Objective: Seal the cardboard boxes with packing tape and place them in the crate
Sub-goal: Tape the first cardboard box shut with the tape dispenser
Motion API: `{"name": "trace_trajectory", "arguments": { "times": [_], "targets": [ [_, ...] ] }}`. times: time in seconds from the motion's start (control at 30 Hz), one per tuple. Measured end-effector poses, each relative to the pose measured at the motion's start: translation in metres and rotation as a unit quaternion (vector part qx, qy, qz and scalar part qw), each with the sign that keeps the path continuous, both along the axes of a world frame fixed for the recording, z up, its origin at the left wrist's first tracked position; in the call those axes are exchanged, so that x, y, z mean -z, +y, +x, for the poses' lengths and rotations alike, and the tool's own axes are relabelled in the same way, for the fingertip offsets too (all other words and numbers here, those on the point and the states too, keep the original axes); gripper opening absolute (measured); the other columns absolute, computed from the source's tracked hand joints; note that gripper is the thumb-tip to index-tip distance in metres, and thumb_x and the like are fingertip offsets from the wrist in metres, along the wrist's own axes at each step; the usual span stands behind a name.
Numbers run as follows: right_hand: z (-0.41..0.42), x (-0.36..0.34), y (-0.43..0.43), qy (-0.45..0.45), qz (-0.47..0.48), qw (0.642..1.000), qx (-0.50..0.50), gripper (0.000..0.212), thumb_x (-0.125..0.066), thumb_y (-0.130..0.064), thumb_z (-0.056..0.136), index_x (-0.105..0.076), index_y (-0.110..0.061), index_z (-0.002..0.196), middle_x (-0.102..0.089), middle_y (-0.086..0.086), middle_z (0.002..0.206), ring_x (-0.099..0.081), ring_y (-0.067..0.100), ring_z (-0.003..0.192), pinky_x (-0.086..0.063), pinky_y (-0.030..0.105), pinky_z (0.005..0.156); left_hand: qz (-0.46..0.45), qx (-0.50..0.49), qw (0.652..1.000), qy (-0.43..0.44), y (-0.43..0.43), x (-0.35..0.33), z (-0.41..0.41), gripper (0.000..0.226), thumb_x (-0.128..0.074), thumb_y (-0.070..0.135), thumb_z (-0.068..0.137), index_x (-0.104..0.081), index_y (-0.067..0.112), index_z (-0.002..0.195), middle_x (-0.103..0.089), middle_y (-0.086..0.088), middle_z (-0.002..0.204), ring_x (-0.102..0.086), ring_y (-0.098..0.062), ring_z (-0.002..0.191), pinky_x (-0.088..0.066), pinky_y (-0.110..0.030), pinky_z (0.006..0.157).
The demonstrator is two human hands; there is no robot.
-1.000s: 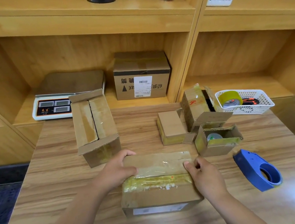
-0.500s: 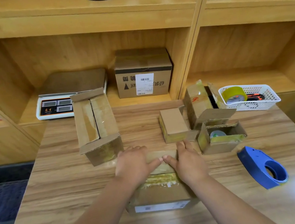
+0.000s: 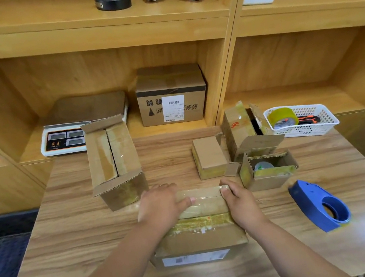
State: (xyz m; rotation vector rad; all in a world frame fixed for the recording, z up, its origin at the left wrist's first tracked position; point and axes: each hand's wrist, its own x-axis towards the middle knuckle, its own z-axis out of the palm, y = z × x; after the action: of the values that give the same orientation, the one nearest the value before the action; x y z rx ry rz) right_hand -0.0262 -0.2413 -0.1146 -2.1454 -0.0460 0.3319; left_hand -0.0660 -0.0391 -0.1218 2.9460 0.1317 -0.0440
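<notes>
Cardboard fills my head view: the box (image 3: 200,239) sits at the near middle of the tabletop (image 3: 71,229), with clear tape (image 3: 202,199) across its far flaps. I see the left hand (image 3: 161,204) and right hand (image 3: 240,198) pressing on that tape, fingers released and grasping nothing, thumbs pointing at each other. A blue tape dispenser (image 3: 320,204) lies well apart on the right, and a dark crate (image 3: 3,260) sits below the tabletop's left edge.

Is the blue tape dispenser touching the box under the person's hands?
Apart. The head view shows a strip of bare table between the blue tape dispenser and the taped cardboard box.
</notes>
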Motion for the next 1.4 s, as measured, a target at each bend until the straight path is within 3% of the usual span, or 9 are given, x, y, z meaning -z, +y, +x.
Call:
{"name": "trace_trajectory", "arguments": {
  "times": [0.17,0.33,0.43,0.53,0.73,1.0,1.13,1.3,1.4],
  "targets": [
    [-0.009,0.000,0.000,-0.007,0.056,0.996,0.062,0.024,-0.044,-0.014,0.100,-0.064,-0.014,0.114,-0.061,-0.011,0.102,-0.054,0.011,0.105,-0.030,-0.007,0.070,-0.005,-0.009,1.000,0.001,-0.003,-0.008,-0.006,0.039,-0.025,0.056,0.096,-0.041,0.025,0.080,-0.051,0.006,0.081,-0.045,-0.015,0.081,-0.031,-0.032,0.066],
    [-0.017,-0.006,-0.002,-0.069,-0.005,0.995,0.071,0.034,-0.042,-0.019,0.100,-0.053,-0.011,0.131,-0.061,0.004,0.124,-0.054,0.023,0.117,-0.038,0.021,0.091,-0.144,-0.080,0.979,-0.118,-0.004,-0.022,-0.020,0.030,-0.036,0.024,0.101,-0.054,0.013,0.079,-0.060,-0.003,0.080,-0.053,-0.026,0.082,-0.037,-0.033,0.072],
    [-0.022,-0.011,-0.002,-0.077,-0.025,0.994,0.069,0.050,-0.043,-0.028,0.099,-0.031,-0.013,0.146,-0.046,0.005,0.143,-0.044,0.027,0.130,-0.034,0.028,0.101,-0.150,-0.100,0.967,-0.181,-0.004,-0.027,-0.037,0.023,-0.048,0.015,0.095,-0.066,0.014,0.110,-0.066,0.000,0.108,-0.054,-0.023,0.100,-0.038,-0.032,0.088],
    [-0.026,-0.008,0.000,-0.045,-0.003,0.997,0.066,0.039,-0.043,-0.023,0.100,-0.041,-0.008,0.136,-0.059,-0.002,0.118,-0.051,0.028,0.119,-0.030,0.013,0.082,-0.183,-0.150,0.965,-0.114,0.000,-0.018,-0.056,0.050,-0.055,0.028,0.092,-0.043,0.012,0.138,-0.052,-0.005,0.134,-0.045,-0.021,0.123,-0.034,-0.033,0.102],
    [-0.027,-0.006,0.002,0.069,0.067,0.993,0.065,0.039,-0.038,-0.014,0.101,-0.046,-0.006,0.138,-0.049,0.005,0.140,-0.042,0.020,0.129,-0.028,0.026,0.108,-0.465,-0.274,0.841,0.048,-0.001,-0.007,-0.064,0.050,-0.043,0.038,0.097,-0.035,0.019,0.143,-0.048,-0.002,0.140,-0.046,-0.019,0.120,-0.034,-0.028,0.092],
    [-0.028,-0.009,0.000,0.113,0.173,0.970,0.124,0.038,-0.042,-0.015,0.100,-0.054,-0.030,0.133,-0.050,-0.006,0.133,-0.045,0.011,0.119,-0.033,0.023,0.096,-0.529,-0.330,0.782,0.015,-0.006,-0.007,-0.066,0.040,-0.029,0.034,0.100,-0.050,0.025,0.133,-0.057,-0.003,0.126,-0.054,-0.019,0.103,-0.040,-0.029,0.076],
    [-0.029,-0.012,0.000,0.113,0.194,0.967,0.118,0.039,-0.043,-0.014,0.100,-0.055,-0.037,0.129,-0.048,-0.010,0.135,-0.041,0.006,0.119,-0.032,0.024,0.100,-0.586,-0.370,0.721,0.024,-0.004,-0.008,-0.066,0.038,-0.033,0.033,0.099,-0.054,0.023,0.130,-0.055,-0.007,0.132,-0.050,-0.029,0.121,-0.039,-0.046,0.104],
    [-0.031,-0.012,-0.014,0.215,0.276,0.924,0.157,0.032,-0.048,-0.025,0.099,-0.055,-0.034,0.129,-0.063,0.003,0.123,-0.061,0.025,0.110,-0.054,0.042,0.086,-0.674,-0.345,0.651,0.051,0.008,-0.008,-0.072,0.034,-0.040,0.029,0.100,-0.056,0.027,0.129,-0.056,-0.002,0.135,-0.052,-0.025,0.123,-0.040,-0.049,0.105],
    [-0.036,-0.007,-0.039,0.269,0.294,0.898,0.188,0.031,-0.049,-0.038,0.097,-0.063,-0.015,0.111,-0.074,0.009,0.095,-0.066,0.031,0.100,-0.054,0.044,0.085,-0.668,-0.315,0.672,0.059,0.018,-0.005,-0.081,0.038,-0.040,0.034,0.100,-0.050,0.030,0.136,-0.049,0.007,0.141,-0.045,-0.017,0.129,-0.033,-0.044,0.111]
  ]
}}
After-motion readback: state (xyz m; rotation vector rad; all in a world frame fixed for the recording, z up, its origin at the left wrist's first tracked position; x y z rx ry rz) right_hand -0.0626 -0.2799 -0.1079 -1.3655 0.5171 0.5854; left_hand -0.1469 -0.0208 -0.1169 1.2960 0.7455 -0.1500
